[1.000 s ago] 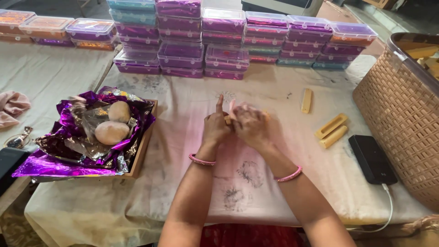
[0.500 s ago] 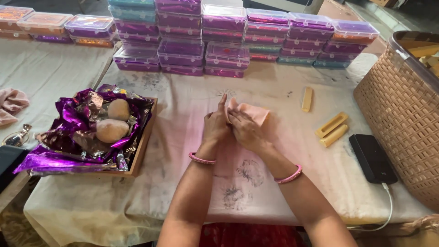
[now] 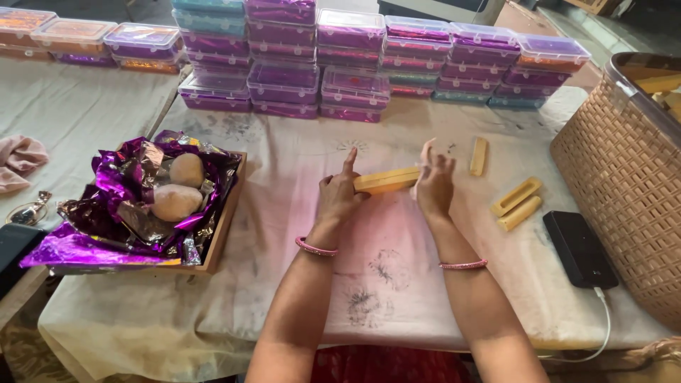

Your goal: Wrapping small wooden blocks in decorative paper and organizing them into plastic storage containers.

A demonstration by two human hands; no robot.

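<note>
Cloth-covered table [image 3: 425,305] is taking up most of the view, cream fabric with faint stains. Stacks of clear plastic boxes with purple foil contents [image 3: 355,64] are sitting along the far edge. Tan woven plastic basket [image 3: 624,184] is standing at the right edge. Wooden tray lined with crumpled purple foil [image 3: 142,206] is lying on the left, holding two pale round dough balls [image 3: 177,188]. Black phone [image 3: 578,248] is lying near the basket, cable plugged in. Left hand [image 3: 339,198] and right hand [image 3: 434,181] are gripping the long yellow wooden bar [image 3: 386,180] between them, just above mid-table: left fingers curling round its left end, index pointing up; right fingers closing on its right end. Three similar yellow sticks [image 3: 516,202] are lying to the right, apart from the hands.
</note>
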